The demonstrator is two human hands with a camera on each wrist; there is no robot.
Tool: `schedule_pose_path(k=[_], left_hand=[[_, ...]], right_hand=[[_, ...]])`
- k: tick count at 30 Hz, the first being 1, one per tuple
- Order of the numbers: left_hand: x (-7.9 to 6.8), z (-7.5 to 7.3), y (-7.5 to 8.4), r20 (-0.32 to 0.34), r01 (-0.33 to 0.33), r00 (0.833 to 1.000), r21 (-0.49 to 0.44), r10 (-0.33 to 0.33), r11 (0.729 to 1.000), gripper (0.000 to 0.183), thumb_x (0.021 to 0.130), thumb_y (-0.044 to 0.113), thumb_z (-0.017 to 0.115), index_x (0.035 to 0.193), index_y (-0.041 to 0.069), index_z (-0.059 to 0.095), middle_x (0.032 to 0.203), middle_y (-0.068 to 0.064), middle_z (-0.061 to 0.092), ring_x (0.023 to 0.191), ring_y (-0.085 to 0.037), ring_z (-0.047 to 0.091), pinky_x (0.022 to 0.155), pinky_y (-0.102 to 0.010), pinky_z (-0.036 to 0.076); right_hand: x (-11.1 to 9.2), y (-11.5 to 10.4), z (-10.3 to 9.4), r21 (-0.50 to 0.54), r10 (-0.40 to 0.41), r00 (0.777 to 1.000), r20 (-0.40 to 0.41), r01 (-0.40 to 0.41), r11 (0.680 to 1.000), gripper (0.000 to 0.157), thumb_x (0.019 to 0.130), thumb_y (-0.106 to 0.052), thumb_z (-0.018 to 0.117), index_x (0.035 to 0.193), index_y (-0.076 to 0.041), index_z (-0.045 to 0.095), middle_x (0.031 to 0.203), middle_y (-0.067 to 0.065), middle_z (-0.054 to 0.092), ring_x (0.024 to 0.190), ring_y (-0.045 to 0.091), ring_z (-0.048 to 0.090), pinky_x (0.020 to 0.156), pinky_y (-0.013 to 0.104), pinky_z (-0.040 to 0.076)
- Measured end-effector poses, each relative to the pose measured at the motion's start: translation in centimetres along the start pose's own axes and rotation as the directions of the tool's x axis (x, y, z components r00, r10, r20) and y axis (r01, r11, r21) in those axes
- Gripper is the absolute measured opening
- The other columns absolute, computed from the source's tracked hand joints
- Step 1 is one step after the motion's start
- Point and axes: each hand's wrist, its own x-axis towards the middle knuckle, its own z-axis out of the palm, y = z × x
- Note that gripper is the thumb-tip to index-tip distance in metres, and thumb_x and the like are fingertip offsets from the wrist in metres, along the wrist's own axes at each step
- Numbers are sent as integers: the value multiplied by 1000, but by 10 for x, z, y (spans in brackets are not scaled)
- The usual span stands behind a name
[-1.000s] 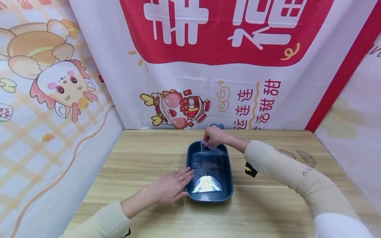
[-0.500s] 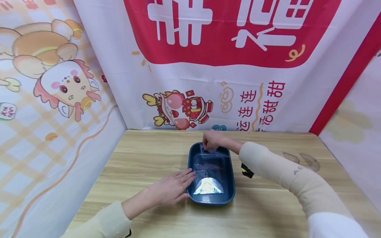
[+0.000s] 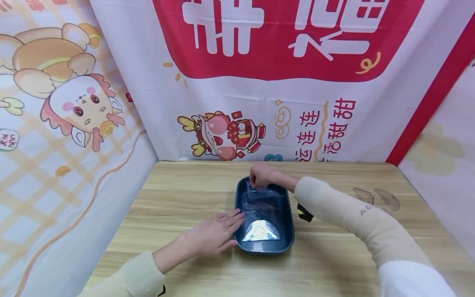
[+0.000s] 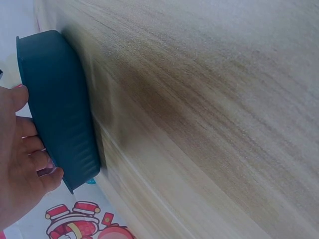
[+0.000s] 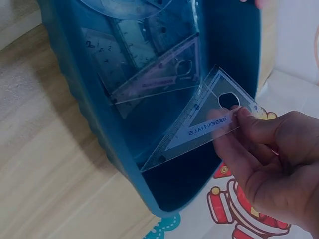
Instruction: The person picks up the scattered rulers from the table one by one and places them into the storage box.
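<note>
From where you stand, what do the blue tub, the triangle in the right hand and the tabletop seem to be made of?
Blue tub: probably molded plastic, satin; even color, rippled outer wall.
Triangle: likely clear, hard plastic, glossy; see-through, with printed lettering.
Tabletop: smooth, pale wood look, from its streaked grain; solid wood or laminate, I can't tell.

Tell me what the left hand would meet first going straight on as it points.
The blue tray: the left hand seems to touch its rim. Beyond that, the clear plastic pieces inside may come next, though depth is unclear.
</note>
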Motion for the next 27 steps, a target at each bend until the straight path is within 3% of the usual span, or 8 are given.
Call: schedule_pose_path(k=[6, 13, 27], left_hand=[[3, -2, 1, 3, -2, 1000, -19, 2, 1000, 61, 98, 44, 36, 143, 2, 34, 150, -12, 32, 141, -27, 23, 111, -41, 31], [4, -2, 3, 3, 5, 1000, -24, -4, 1000, 61, 98, 44, 36, 143, 2, 35, 150, -12, 33, 141, -28, 24, 111, -41, 31], [1, 3, 1, 38, 44, 998, -65, -42, 997, 63, 98, 47, 35, 145, 5, 32, 152, -9, 29, 143, -26, 19, 111, -43, 30]], right_hand=[[-3, 3, 7, -6, 40, 999, 19, -40, 999, 18, 85, -2, 58, 83, -11, 72, 73, 0, 64, 68, 14, 58, 61, 25, 50], [-8, 7, 5, -111, 15, 998, -62, -22, 994, 19, 85, -9, 64, 102, -6, 71, 97, 7, 70, 91, 20, 63, 83, 34, 53], [-60, 31, -18, -40, -84, 971, -224, 77, 996, 16, 82, -8, 67, 97, -2, 72, 88, 6, 71, 81, 15, 64, 74, 29, 54]])
